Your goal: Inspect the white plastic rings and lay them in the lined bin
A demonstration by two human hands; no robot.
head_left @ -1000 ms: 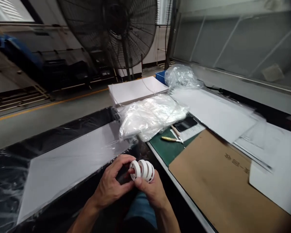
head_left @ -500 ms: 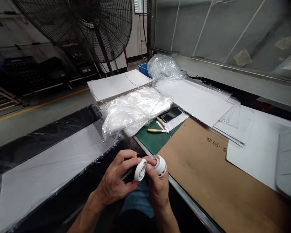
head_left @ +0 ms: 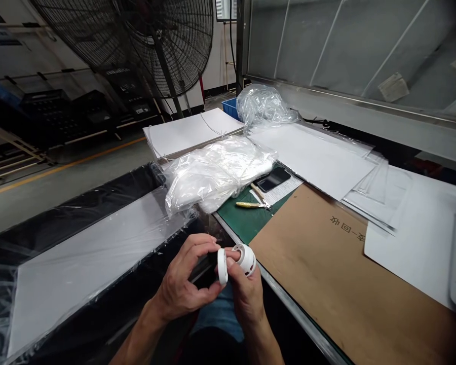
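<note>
Between thumb and fingertips, my left hand pinches a white plastic ring, which now stands nearly edge-on to me. A hollow white round plastic part with slots in its side sits in my right hand. One right finger reaches into its opening, and the right thumb lies close to the ring. The two white parts are side by side, above my lap and near the table edge. Whether the ring touches my right fingertips I cannot tell.
Brown cardboard covers the near table. Beyond it lie yellow-handled pliers, a phone, a bundle of clear plastic bags and white sheets. A wrapped white panel is at left; a large fan stands behind.
My left hand has turned the ring from a slanted face view to nearly edge-on. The slotted part has shifted slightly left with my right hand. The camera view has swung a little left.
</note>
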